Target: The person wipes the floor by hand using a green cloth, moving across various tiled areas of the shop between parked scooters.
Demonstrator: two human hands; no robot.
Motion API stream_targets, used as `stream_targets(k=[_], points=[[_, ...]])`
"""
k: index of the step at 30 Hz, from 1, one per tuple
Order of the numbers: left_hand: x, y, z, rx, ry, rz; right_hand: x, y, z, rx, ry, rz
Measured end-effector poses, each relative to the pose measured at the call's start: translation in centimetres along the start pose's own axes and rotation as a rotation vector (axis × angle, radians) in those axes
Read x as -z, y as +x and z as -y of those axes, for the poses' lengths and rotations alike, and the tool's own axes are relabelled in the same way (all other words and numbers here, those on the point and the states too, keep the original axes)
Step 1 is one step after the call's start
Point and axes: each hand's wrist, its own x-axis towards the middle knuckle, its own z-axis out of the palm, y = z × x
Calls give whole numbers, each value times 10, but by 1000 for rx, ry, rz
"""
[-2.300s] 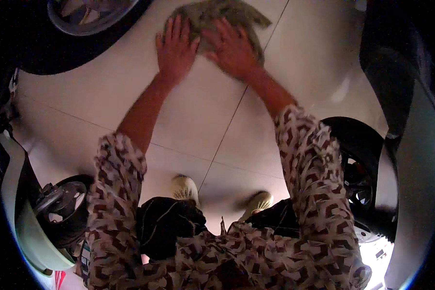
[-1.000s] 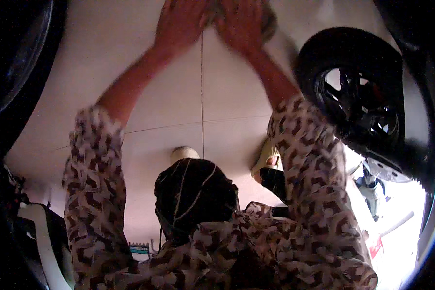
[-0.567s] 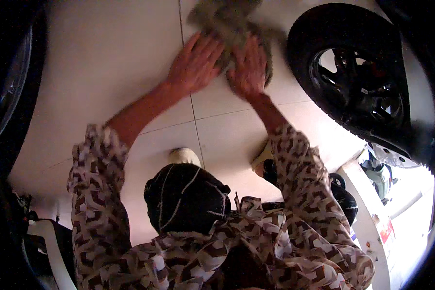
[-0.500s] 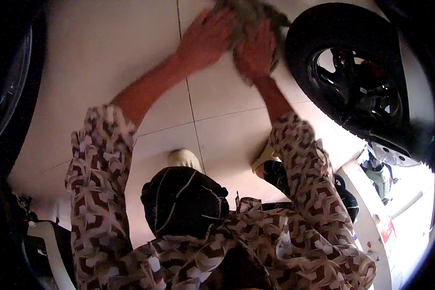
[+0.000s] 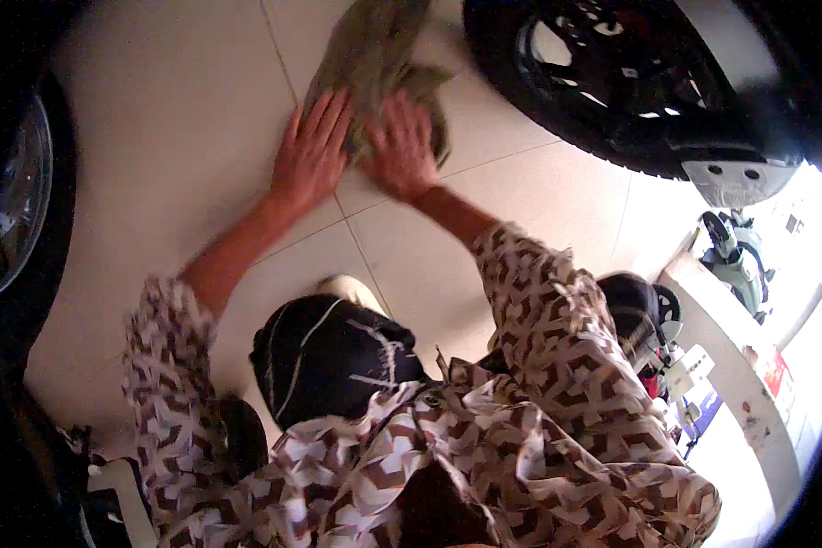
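An olive-green cloth (image 5: 365,50) lies rumpled on the pale tiled floor, long toward the far edge of the view, where its end is cut off. My left hand (image 5: 312,155) rests flat against the cloth's near left side, fingers stretched out. Beside it, my right hand (image 5: 402,151) presses on the near part of the cloth with its fingers spread. Neither hand is closed round a fold. Both arms reach forward in patterned brown and white sleeves.
A black tyre on a dark spoked wheel (image 5: 603,82) stands at the far right. Another wheel (image 5: 27,196) is at the left edge. My dark-clad knee (image 5: 329,356) is bent below my arms. At the right, a scooter (image 5: 740,265) stands beyond a low white ledge (image 5: 749,365).
Both hands have come nearer to me and away from the right wheel, and their fingers now lie flatter. The bunched cloth now shows longer and more spread. The view has shifted too.
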Motion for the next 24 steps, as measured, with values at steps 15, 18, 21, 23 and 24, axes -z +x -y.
stream_targets(k=[15, 18, 21, 23, 24], points=[[-42, -5, -51, -180, -292, 169, 43, -75, -166, 161, -226, 442], [-27, -31, -27, -160, -434, 465, 72, -105, -219, -18, -319, 539], [-10, -62, 7, 15, -545, 690, 104, -64, -258, -263, -309, 561], [-10, -71, 20, 129, -585, 793, 110, -35, -272, -341, -198, 441], [-19, -81, 29, 175, -584, 817, 105, -25, -268, -408, -49, 316]])
